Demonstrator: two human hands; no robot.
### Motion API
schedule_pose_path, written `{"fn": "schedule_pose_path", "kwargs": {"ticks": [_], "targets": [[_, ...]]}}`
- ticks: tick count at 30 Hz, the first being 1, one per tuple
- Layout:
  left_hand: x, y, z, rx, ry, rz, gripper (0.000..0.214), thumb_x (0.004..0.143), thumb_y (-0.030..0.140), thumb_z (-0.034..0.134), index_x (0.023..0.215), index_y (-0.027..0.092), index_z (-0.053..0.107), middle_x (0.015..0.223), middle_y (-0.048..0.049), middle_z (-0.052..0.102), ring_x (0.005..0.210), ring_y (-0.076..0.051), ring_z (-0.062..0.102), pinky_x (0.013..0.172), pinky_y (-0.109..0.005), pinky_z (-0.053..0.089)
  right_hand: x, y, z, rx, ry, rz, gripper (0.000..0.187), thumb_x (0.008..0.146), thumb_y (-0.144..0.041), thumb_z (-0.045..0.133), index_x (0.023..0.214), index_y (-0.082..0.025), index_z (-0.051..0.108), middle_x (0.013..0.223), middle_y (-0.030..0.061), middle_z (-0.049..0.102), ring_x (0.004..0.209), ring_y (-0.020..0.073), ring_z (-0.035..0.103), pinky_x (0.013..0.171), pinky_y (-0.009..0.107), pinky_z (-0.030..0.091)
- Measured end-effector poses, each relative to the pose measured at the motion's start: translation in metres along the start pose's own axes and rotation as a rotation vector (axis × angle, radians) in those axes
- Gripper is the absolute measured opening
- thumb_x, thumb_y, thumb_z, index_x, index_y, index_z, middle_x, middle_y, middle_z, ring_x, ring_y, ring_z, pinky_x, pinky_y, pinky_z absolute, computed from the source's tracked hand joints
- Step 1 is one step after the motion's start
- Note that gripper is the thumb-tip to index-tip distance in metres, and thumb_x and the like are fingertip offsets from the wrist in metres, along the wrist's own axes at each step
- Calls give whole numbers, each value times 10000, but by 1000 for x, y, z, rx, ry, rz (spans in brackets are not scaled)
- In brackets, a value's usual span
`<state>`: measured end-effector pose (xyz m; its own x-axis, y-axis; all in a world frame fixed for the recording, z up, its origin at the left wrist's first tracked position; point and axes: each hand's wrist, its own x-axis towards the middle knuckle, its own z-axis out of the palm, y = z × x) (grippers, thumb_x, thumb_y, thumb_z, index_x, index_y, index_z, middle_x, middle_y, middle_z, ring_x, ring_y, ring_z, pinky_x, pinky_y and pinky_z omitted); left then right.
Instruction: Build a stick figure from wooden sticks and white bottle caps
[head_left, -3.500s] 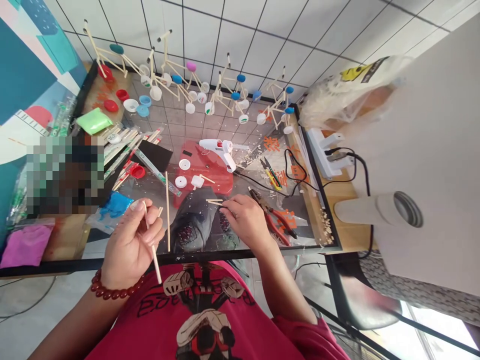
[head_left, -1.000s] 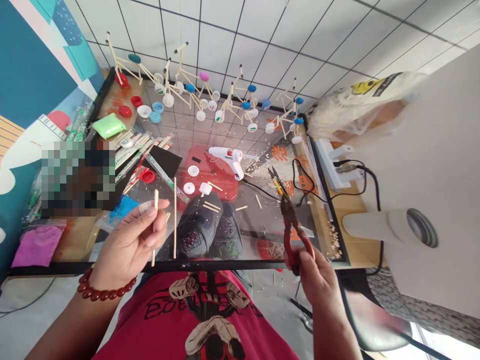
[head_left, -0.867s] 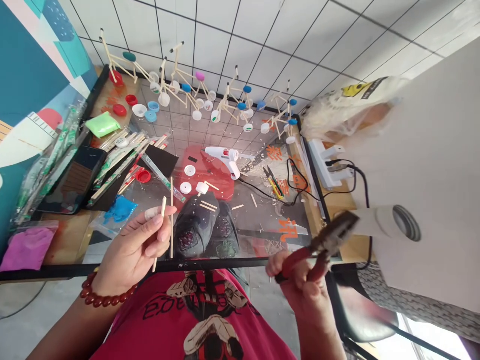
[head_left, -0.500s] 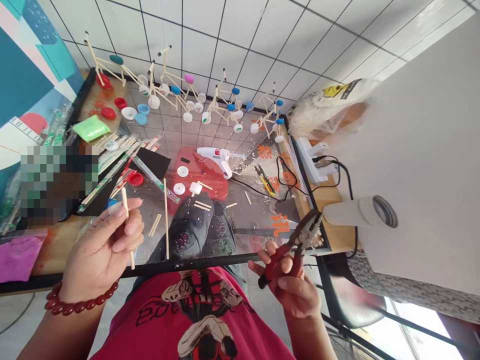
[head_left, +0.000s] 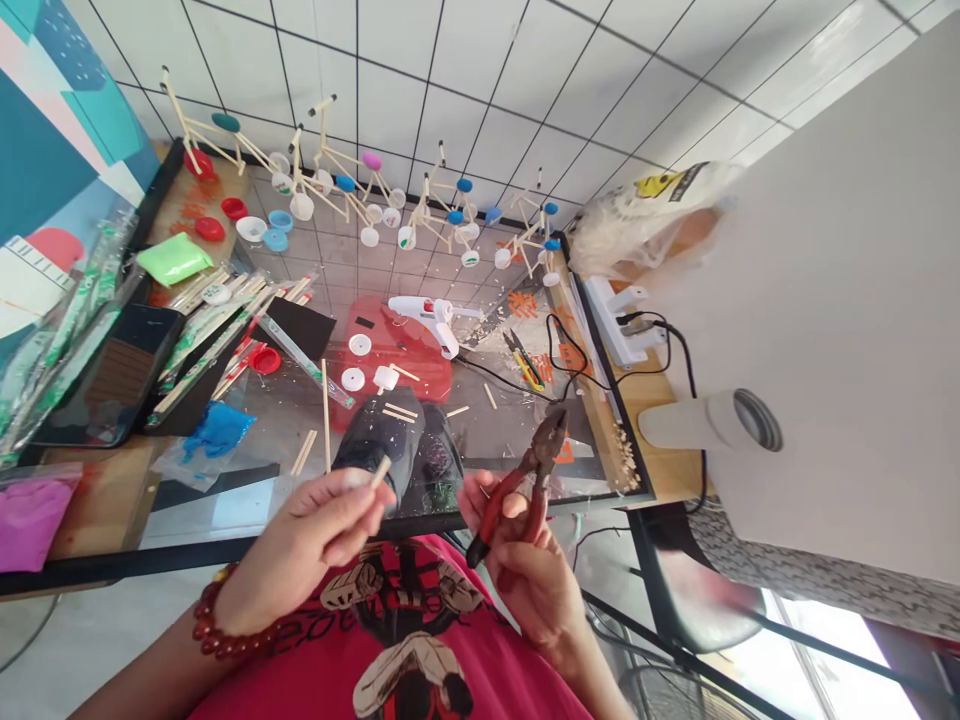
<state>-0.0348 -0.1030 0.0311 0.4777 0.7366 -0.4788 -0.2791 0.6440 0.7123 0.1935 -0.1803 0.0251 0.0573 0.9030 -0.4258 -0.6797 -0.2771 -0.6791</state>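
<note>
In the lower middle of the frame, the left hand (head_left: 322, 530) pinches a wooden stick (head_left: 382, 471) between thumb and fingers, its pale end pointing up and to the right, the rest hidden by the grip. Just to the right, the right hand (head_left: 536, 590) is wrapped around the red handles of a pair of pliers (head_left: 537, 460), whose dark head tilts toward the upper right; pliers and stick are apart. Beyond the hands, on the glass tabletop (head_left: 514, 425), a longer stick (head_left: 326, 415) lies left of centre, with two short sticks (head_left: 304, 453) beside it. A white glue gun (head_left: 442, 325) rests near the centre of the frame, yellow-handled cutters (head_left: 529, 365) to its right. Stick figures (head_left: 345, 184) on bottle caps line the upper edge, and a phone (head_left: 112, 370) lies at left.
</note>
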Motion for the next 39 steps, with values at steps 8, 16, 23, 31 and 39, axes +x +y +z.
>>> {"fn": "schedule_pose_path", "kwargs": {"ticks": [8, 16, 23, 31, 39], "targets": [[2, -14, 40, 826, -147, 307, 251, 783, 262, 753, 663, 171, 553, 643, 15, 596, 608, -101, 515, 596, -222, 386, 5, 21, 28, 5, -188, -116, 294, 705, -114, 812, 555, -249, 599, 1350, -35, 656, 1428, 254, 459, 1249, 529, 249], [-6, -20, 31, 794, -114, 609, 251, 745, 68, 621, 656, 197, 425, 594, 55, 535, 503, -57, 416, 496, -177, 328, -7, 18, 24, -44, -167, 34, 465, 651, -126, 856, 452, -203, 443, 1245, -5, 711, 1292, 257, 589, 1152, 496, 406], [-2, -12, 27, 568, -252, 217, 237, 812, 275, 701, 730, 181, 499, 746, 7, 552, 658, -99, 467, 604, -220, 368, -5, 16, 9, -118, -307, -21, 382, 728, -281, 825, 507, -207, 523, 1282, 63, 662, 1244, 296, 598, 1072, 512, 447], [2, 1, 14, -80, -177, -154, 327, 904, 461, 606, 915, 134, 625, 700, -5, 519, 554, -71, 400, 491, -207, 275, 12, -38, 0, -866, -379, 67, 343, 681, -6, 576, 907, -228, 708, 1240, 60, 620, 1253, 260, 557, 1111, 432, 391], [3, -4, 13, -9, -184, -242, 444, 878, 568, 620, 958, 131, 626, 559, 27, 532, 398, -30, 306, 394, -186, 150, 16, -59, 23, -1215, -601, 56, 424, 701, 13, 500, 985, -228, 701, 1211, 55, 581, 1101, 183, 595, 983, 294, 485]]}}
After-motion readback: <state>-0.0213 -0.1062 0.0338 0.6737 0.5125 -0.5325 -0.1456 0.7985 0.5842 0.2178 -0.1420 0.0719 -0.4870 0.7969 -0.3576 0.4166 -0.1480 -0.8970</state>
